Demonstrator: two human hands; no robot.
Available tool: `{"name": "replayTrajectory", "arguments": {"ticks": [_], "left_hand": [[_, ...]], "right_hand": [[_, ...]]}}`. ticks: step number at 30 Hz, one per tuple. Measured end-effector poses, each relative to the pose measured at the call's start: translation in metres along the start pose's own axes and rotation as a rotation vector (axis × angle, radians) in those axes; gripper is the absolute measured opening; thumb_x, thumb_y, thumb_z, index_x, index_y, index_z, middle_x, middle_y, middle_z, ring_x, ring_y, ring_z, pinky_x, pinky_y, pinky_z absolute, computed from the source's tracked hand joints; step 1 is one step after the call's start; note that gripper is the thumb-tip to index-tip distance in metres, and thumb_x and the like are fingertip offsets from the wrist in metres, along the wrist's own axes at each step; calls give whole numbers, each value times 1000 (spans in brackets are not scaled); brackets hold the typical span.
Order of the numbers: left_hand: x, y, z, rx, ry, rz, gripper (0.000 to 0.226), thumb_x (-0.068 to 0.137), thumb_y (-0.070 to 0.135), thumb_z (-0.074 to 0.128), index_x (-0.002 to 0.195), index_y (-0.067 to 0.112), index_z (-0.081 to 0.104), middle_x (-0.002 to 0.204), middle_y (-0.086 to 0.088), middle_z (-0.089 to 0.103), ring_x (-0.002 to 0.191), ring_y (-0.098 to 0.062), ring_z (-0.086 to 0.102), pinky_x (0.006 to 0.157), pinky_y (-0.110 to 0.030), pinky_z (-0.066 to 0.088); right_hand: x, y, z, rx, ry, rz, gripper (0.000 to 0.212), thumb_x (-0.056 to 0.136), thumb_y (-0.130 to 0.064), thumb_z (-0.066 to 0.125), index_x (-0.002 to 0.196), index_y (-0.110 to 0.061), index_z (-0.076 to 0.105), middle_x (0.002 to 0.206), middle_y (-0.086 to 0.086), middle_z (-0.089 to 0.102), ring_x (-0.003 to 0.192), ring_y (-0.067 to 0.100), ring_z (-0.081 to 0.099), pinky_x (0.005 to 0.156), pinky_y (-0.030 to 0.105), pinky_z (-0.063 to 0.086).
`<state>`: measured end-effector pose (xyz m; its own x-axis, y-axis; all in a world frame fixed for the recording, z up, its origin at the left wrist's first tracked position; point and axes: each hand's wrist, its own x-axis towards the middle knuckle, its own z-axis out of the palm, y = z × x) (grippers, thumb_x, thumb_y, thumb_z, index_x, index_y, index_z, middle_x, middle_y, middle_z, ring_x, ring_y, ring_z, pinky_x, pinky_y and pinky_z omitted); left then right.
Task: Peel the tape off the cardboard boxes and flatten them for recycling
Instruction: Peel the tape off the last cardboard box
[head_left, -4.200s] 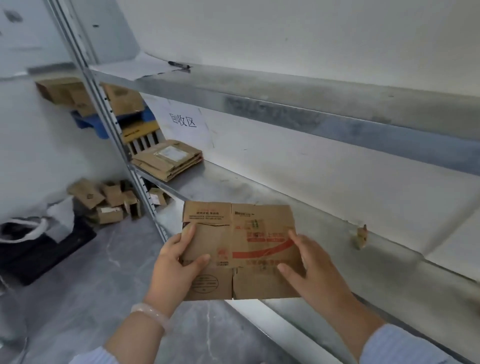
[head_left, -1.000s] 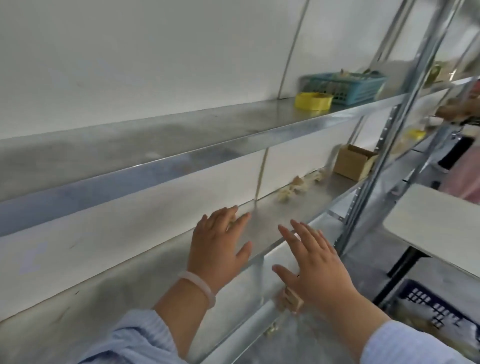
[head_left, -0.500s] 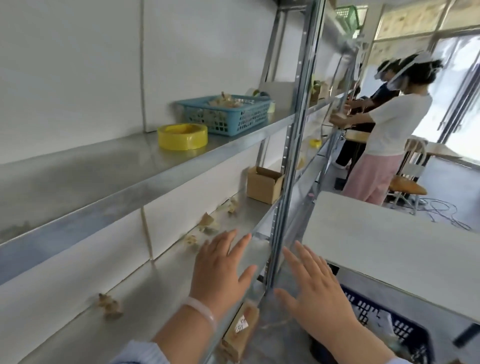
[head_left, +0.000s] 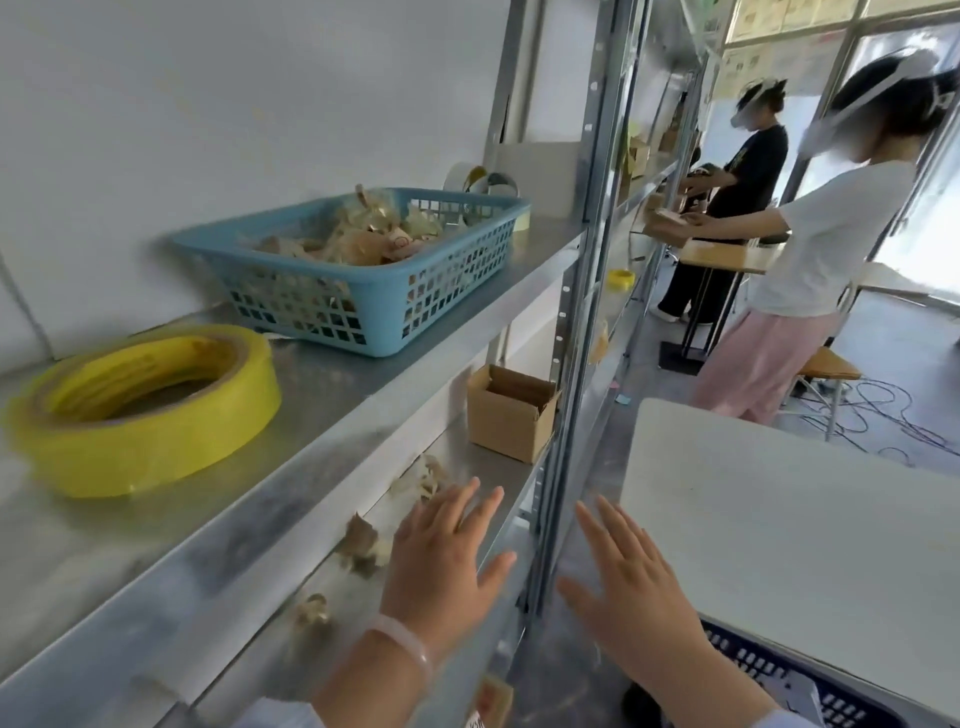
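A small open cardboard box (head_left: 511, 413) stands upright on the lower metal shelf (head_left: 498, 483), against the shelf post. My left hand (head_left: 441, 566) hovers over the shelf with fingers spread, empty, well short of the box. To its right, my right hand (head_left: 631, 597) is also spread and empty, in front of the post. Crumpled tape scraps (head_left: 363, 545) lie on the shelf by my left hand. On the upper shelf a blue basket (head_left: 374, 296) holds several peeled tape scraps.
A yellow tape roll (head_left: 145, 410) lies on the upper shelf at left. The upright steel post (head_left: 582, 291) divides the shelving. A white table (head_left: 795, 535) stands at right over a dark blue crate (head_left: 779, 680). Two people (head_left: 810, 260) work farther along the aisle.
The flattened box I held earlier is gone from my hands. My view has swung right along the shelves, and the open box, basket and yellow roll are closer. Both hands stay empty and spread.
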<state>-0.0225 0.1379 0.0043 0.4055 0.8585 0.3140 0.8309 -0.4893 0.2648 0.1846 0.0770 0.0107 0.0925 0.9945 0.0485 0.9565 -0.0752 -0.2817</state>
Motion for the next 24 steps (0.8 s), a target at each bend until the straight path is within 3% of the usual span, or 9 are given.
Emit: {"name": "replayTrajectory", "arguments": {"ticks": [2, 7, 12, 18, 21, 24], "left_hand": [[14, -7, 16, 3, -34, -35, 65, 88, 66, 26, 148, 42, 20, 156, 13, 22, 144, -13, 19, 116, -42, 24], [80, -11, 49, -43, -23, -150, 66, 84, 65, 32, 145, 39, 33, 150, 8, 37, 138, -17, 36, 110, -43, 35], [159, -4, 79, -127, -90, -345, 66, 92, 62, 37, 149, 43, 10, 159, 13, 11, 147, -11, 8, 119, -39, 16], [221, 5, 105, -293, -84, -656, 72, 94, 59, 38, 153, 35, 5, 160, 13, 10, 147, -9, 5, 112, -30, -3], [234, 6, 116, -466, -91, -792, 75, 93, 61, 40, 153, 32, 6, 159, 12, 12, 147, -10, 10, 117, -33, 5], [234, 5, 124, -597, -55, -879, 81, 88, 63, 45, 153, 29, 10, 159, 8, 18, 144, -11, 21, 119, -41, 19]], "right_hand": [[33, 11, 5, 32, -17, 3, 77, 94, -63, 33, 152, -36, -11, 161, -11, -14, 148, 10, -13, 119, 30, -7], [124, 38, 11, 98, -109, -42, 76, 97, -58, 36, 153, -33, -9, 161, -9, -12, 148, 13, -10, 120, 32, -3], [225, 78, 5, 277, -138, -64, 75, 97, -52, 42, 154, -33, -4, 162, -10, -3, 149, 15, 3, 118, 34, 9], [322, 110, 2, 508, -286, -30, 63, 99, -49, 38, 153, -37, 7, 161, -4, 10, 147, 24, 17, 116, 43, 21], [343, 116, 12, 537, -290, -68, 55, 100, -47, 37, 151, -31, 22, 159, -1, 18, 145, 18, 19, 117, 34, 19], [340, 118, 19, 442, -266, -90, 53, 100, -50, 30, 149, -31, 29, 158, -6, 11, 147, 16, 15, 118, 38, 18]]}}
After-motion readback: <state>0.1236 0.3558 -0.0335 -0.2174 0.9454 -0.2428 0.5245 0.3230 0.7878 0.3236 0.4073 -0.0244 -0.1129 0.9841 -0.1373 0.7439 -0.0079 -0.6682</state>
